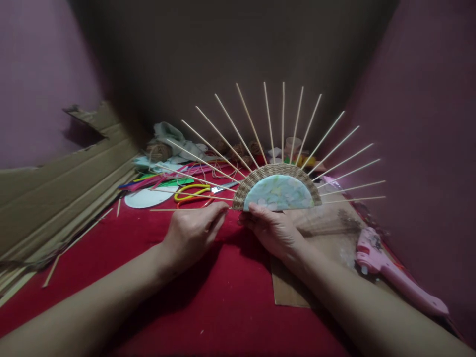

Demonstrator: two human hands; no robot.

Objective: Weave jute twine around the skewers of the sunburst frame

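Note:
A half-round fan piece [278, 192] is held upright above the red cloth: a pale floral half-disc edged with woven brown cord, with several thin wooden sticks [268, 124] fanning out from it. My right hand [273, 229] grips its lower edge near the middle. My left hand [195, 232] pinches the lower left corner, where the cord and the lowest stick meet.
A pink glue gun [386, 270] lies at the right on a cardboard sheet [293, 290]. Yellow-handled scissors [193, 193], a white oval cutout [148, 197], twine balls and coloured strips lie behind. Folded cardboard [55, 193] leans at the left. Loose sticks lie on the red cloth [223, 307].

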